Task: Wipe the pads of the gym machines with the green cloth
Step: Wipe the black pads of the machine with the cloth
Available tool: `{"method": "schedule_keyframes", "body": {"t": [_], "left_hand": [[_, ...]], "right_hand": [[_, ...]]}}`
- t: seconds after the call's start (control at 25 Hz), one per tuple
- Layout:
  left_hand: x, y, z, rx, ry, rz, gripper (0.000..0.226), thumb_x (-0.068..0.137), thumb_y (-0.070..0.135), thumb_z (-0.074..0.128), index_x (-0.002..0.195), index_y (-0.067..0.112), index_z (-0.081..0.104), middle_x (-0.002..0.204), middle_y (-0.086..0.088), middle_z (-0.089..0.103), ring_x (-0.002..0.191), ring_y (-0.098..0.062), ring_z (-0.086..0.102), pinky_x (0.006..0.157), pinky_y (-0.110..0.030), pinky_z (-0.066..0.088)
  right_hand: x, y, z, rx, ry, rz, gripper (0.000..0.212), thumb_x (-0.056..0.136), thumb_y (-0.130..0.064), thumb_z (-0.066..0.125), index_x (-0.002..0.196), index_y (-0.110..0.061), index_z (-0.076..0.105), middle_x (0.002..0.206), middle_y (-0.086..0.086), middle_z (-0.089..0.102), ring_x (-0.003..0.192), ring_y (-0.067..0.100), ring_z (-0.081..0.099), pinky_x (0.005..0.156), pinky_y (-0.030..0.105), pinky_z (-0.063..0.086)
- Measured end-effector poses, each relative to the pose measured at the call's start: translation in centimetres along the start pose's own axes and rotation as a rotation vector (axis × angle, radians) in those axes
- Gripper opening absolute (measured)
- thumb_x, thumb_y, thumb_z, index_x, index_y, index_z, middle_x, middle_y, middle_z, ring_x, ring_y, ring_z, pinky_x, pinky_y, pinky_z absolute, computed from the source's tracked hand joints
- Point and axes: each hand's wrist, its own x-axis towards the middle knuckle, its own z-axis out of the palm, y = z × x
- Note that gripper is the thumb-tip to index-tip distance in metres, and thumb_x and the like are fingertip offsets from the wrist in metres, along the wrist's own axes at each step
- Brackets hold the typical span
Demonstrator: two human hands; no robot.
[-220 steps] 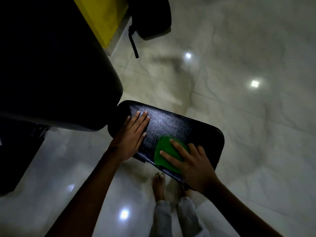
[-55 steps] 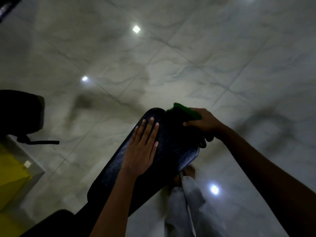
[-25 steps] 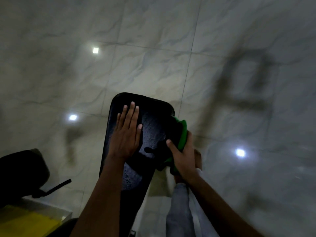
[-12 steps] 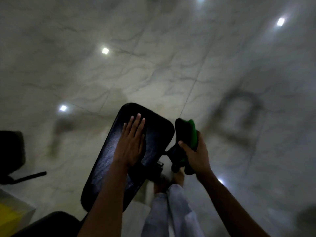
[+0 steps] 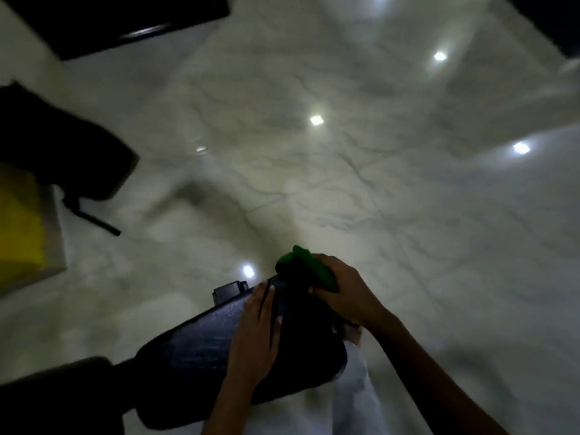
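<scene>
A long black seat pad (image 5: pixel 201 346) of a gym machine stretches from the lower left toward the middle of the frame. My left hand (image 5: pixel 255 334) lies flat on the pad's top with straight fingers. At the pad's far end my right hand (image 5: pixel 342 293) grips the bunched green cloth (image 5: pixel 309 266), which sits against the pad's end edge. The picture is dim and blurred by motion.
Glossy pale marble floor (image 5: pixel 376 183) with lamp reflections fills most of the view. Another black pad (image 5: pixel 56 146) on a dark bar stands at the left above a yellow panel (image 5: pixel 18 221). A dark shape (image 5: pixel 110 17) crosses the top left. My light trousers (image 5: pixel 351 390) show below the pad.
The view has swung, so the pad now points from lower left to centre. My right hand has carried the cloth from the pad's side to its far end. The left hand stays flat on the pad.
</scene>
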Motion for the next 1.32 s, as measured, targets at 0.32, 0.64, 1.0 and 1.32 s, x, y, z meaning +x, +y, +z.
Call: {"method": "schedule_keyframes", "body": {"t": [0.32,0.64,1.0,1.32], "left_hand": [[-2.6,4.6,1.5,-0.139,0.310,-0.605,0.066,0.100,0.046,0.018,0.140,-0.004,0.038,0.146,-0.019,0.038,0.140,-0.020,0.017,0.116,-0.024,0.002],[-3.8,6.0,3.5,-0.134,0.583,-0.913,0.060,0.092,0.031,0.036,0.142,-0.002,0.034,0.150,-0.017,0.031,0.140,-0.023,0.015,0.115,-0.030,0.006],[-2.2,9.3,5.7,-0.159,0.803,-1.318,0.051,0.099,0.030,0.024,0.140,0.000,0.035,0.146,-0.012,0.039,0.135,-0.022,0.029,0.114,-0.021,0.009],[5.1,11.9,7.8,-0.052,0.956,-1.734,0.056,0.090,0.023,0.035,0.141,0.001,0.041,0.149,-0.012,0.038,0.139,-0.024,0.028,0.115,-0.033,0.012]], "right_hand": [[6.9,-3.5,-0.3,-0.301,-0.528,-0.273,0.060,0.086,-0.024,0.065,0.140,-0.022,0.040,0.123,0.008,0.054,0.113,0.023,0.052,0.091,0.027,0.038],[8.5,-7.4,4.1,-0.536,-0.728,-0.669,0.066,0.077,-0.030,0.064,0.139,-0.017,0.045,0.124,0.009,0.054,0.109,0.028,0.056,0.086,0.033,0.044],[10.6,-15.3,10.9,-0.800,-1.123,-1.225,0.062,0.082,-0.015,0.066,0.139,-0.021,0.043,0.125,0.007,0.051,0.105,0.029,0.057,0.080,0.034,0.047],[5.8,-15.8,16.2,-1.125,-1.431,-1.808,0.061,0.086,-0.022,0.061,0.142,-0.025,0.039,0.138,0.006,0.044,0.117,0.033,0.051,0.088,0.040,0.046]]}}
